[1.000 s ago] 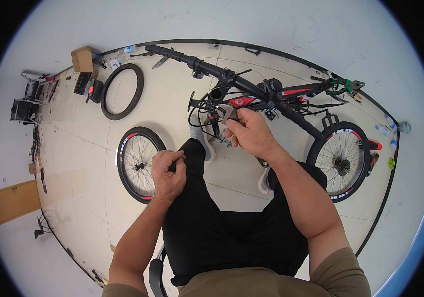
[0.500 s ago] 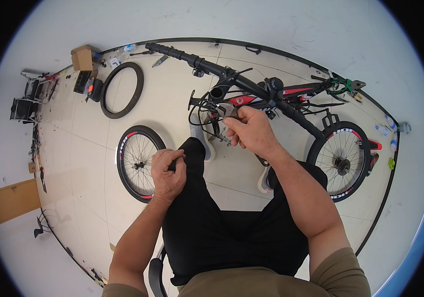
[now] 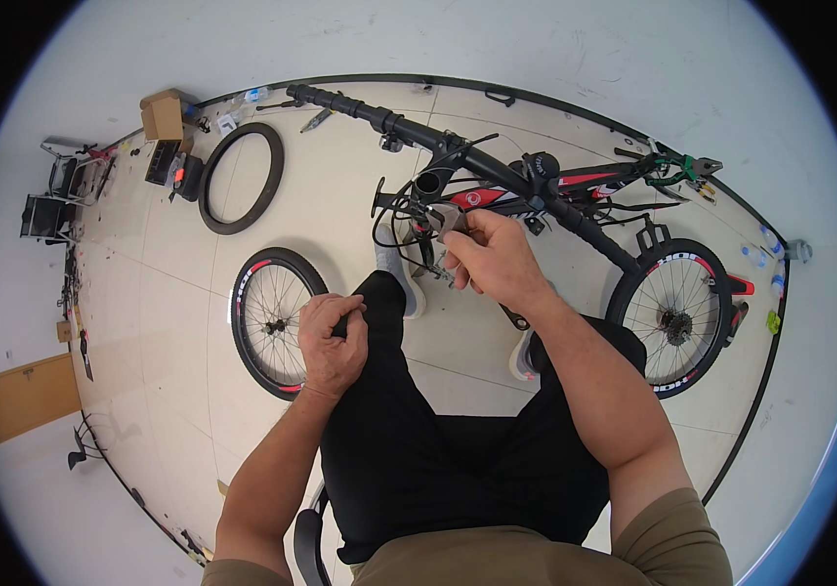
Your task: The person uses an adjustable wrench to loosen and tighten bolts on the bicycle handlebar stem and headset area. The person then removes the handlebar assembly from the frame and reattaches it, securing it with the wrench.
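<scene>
My right hand (image 3: 497, 254) grips a metal adjustable wrench (image 3: 444, 221), its jaw among black cables beside the head tube of a black-and-red bicycle frame (image 3: 485, 198). Part of the wrench's handle is hidden under my hand. The handlebar (image 3: 370, 114), with dark padded wrapping, lies diagonally across the frame, just above the wrench. My left hand (image 3: 331, 342) rests closed on my left knee; whatever its fingers may hold is hidden. Beside it a loose wheel (image 3: 268, 322) lies on the floor.
A rear wheel (image 3: 674, 322) lies right. A loose tyre (image 3: 216, 176), open cardboard box (image 3: 162, 118) and folded chair (image 3: 47, 217) lie or stand upper left. Green-handled pliers (image 3: 697, 168), plastic bottles (image 3: 760, 254) and small tools sit along the walls of the tiled floor (image 3: 174, 381).
My right hand and the wrench shift very slightly; otherwise nothing has visibly moved.
</scene>
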Demonstrator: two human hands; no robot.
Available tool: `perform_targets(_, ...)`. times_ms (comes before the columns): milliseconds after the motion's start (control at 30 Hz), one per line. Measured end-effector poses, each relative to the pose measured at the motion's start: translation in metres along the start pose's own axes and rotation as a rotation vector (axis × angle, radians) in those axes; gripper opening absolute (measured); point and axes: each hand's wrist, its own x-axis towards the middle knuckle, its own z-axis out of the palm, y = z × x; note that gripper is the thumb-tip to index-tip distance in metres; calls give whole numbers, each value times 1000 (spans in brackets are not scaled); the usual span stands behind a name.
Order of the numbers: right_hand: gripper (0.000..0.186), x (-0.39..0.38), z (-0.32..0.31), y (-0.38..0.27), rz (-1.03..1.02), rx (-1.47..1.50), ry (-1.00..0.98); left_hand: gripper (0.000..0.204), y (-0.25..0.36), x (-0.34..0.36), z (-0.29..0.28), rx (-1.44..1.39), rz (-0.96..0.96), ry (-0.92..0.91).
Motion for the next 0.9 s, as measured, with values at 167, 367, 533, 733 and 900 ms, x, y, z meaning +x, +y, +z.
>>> perform_targets(167, 14, 5, -1, 19, -121, -24, 36, 16, 3, 3, 0, 5, 12, 1)
perform_targets(367, 17, 5, -3, 15, -78, -50, 31, 16, 2, 1, 0, -5, 2, 8)
perform_targets(533, 15, 5, -2, 14, -61, -52, 43, 16, 2, 1, 0, -9, -5, 7)
perform_targets(733, 16, 0, -4, 7, -7, -61, 6, 15, 3, 1, 0, -5, -4, 1)
perform_targets(900, 15, -1, -4, 7, -24, -48, -5, 15, 2, 1, 0, -15, -10, 0)
